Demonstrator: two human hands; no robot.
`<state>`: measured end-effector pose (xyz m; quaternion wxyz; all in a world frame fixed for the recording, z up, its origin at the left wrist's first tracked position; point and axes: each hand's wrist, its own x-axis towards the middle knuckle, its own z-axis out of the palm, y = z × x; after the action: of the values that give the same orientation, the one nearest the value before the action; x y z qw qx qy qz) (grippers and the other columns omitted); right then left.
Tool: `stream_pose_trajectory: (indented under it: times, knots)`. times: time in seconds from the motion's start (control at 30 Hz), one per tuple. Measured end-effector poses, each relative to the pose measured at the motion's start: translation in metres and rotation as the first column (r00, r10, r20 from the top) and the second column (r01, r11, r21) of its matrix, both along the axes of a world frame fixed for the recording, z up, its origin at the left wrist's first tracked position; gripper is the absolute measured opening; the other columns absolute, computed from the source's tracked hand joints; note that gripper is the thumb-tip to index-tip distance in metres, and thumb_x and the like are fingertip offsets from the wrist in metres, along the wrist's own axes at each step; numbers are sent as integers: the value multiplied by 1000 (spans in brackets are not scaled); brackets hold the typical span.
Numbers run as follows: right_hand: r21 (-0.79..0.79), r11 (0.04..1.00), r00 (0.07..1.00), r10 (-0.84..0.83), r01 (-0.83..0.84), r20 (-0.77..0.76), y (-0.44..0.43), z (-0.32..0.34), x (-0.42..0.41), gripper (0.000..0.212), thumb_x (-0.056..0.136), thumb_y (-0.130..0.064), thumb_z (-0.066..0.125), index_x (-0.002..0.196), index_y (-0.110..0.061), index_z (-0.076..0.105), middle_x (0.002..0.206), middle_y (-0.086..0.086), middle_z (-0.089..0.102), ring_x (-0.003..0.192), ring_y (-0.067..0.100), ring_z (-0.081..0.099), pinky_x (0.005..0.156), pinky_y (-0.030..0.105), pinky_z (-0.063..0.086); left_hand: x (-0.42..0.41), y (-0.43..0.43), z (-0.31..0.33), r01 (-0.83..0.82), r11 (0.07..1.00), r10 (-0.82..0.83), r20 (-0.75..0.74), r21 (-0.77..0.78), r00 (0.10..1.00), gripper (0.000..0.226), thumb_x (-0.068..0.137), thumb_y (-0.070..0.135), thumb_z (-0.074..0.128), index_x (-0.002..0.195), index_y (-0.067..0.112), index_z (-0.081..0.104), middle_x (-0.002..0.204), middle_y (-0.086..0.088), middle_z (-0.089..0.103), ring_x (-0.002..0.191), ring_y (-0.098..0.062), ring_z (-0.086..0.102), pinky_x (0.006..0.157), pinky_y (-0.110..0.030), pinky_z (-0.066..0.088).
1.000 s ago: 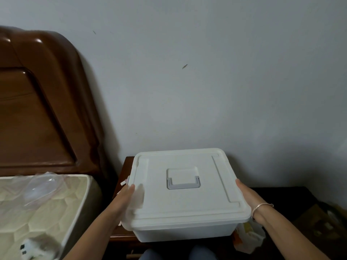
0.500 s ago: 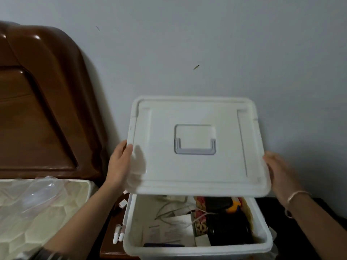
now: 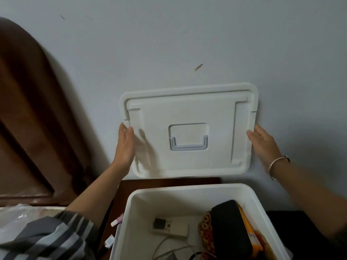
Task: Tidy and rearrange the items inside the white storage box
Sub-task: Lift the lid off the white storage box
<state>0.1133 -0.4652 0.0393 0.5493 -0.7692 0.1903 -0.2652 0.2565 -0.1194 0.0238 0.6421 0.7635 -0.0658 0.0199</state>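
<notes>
White plastic storage box point(image 3: 187, 194) sits open at lower centre, a remote, cables and dark pouch inside. Left hand point(image 3: 124, 145) and right hand point(image 3: 262, 145) each grip a side edge of the flat white lid point(image 3: 187, 109) at centre frame, upright against the wall. Lid-parking step; next, let go and reach inside.

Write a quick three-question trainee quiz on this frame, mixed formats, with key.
1. True or false: the white lid is seated on the white storage box.
2. Multiple choice: what lies on the box floor toward its left side? A) a white remote control B) a red mug C) scissors
3. Fill in: the left hand and right hand hold the lid upright against the ____.

Key:
1. False; it is off, held behind the open box.
2. A, the white remote control, beside a black pouch.
3. Wall.
</notes>
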Motion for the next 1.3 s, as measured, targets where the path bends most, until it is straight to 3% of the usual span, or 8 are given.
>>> stream_pose_trajectory:
  times: [0.1, 0.2, 0.3, 0.57, 0.8, 0.97, 1.1, 1.3]
  knots:
    - [-25, 1000, 998, 14, -16, -65, -11, -33, 14, 13, 95, -18, 49, 104, -20, 59, 97, 5, 65, 83, 12, 59, 69, 20, 42, 6, -7, -24, 60, 998, -59, -41, 21, 997, 56, 100, 55, 26, 151, 32, 18, 154, 5, 31, 140, -18, 34, 115, -43, 30]
    - [21, 998, 990, 53, -51, -134, -20, -68, 23, 16, 95, -14, 51, 104, -26, 57, 94, -7, 64, 82, 0, 57, 67, 17, 41, 8, -9, -46, 111, 992, -109, -32, 59, 993, 33, 103, 45, 26, 135, 37, 32, 125, 26, 47, 113, 10, 48, 89, -14, 38]
    - [96, 992, 971, 107, -88, -216, -28, -96, 32, 22, 94, -12, 52, 106, -29, 57, 100, -11, 65, 91, 4, 60, 73, 23, 44, 8, -9, -67, 147, 986, -140, -96, 74, 985, 32, 103, 46, 27, 134, 43, 29, 116, 33, 43, 102, 18, 46, 75, -8, 36]
    - [200, 973, 941, 169, -112, -293, -29, -131, 46, 31, 90, -10, 54, 114, -30, 56, 106, -7, 67, 99, 13, 62, 81, 32, 47, 19, -1, -108, 177, 980, -160, -179, 85, 971, 34, 103, 37, 33, 136, 33, 33, 132, 8, 49, 114, 0, 50, 83, -16, 40]
    - [178, 975, 913, 190, -132, -361, -31, -137, 44, 52, 92, -10, 55, 139, -23, 38, 118, 1, 61, 109, 22, 57, 101, 42, 43, 21, -4, -116, 173, 982, -157, -183, 77, 971, 31, 103, 35, 35, 133, 37, 31, 132, 9, 46, 112, 0, 52, 79, -12, 40]
    - [192, 969, 892, 220, -154, -394, -32, -135, 39, 56, 91, -12, 57, 140, -27, 34, 131, 3, 55, 117, 23, 53, 104, 44, 41, 18, -4, -115, 140, 981, -118, -162, 131, 980, 49, 103, 39, 34, 149, 34, 17, 150, 10, 32, 128, -8, 39, 99, -23, 32]
    - [150, 987, 883, 127, -65, -452, -35, -123, 27, 71, 94, -24, 55, 151, -24, 12, 155, 3, 26, 139, 27, 30, 111, 46, 28, 12, 12, -108, 67, 966, -16, -203, 250, 979, 62, 102, 47, 31, 154, 29, 3, 161, 6, 11, 145, -16, 19, 114, -34, 19]
    - [-146, 989, 949, -10, -38, -315, -15, -80, -25, 50, 95, -17, 53, 143, -18, 37, 148, 6, 38, 136, 24, 36, 107, 43, 34, -28, 66, -83, -62, 903, 79, -21, 425, 997, 45, 101, 20, 47, 144, 8, 40, 146, -10, 44, 130, -22, 44, 103, -25, 29]
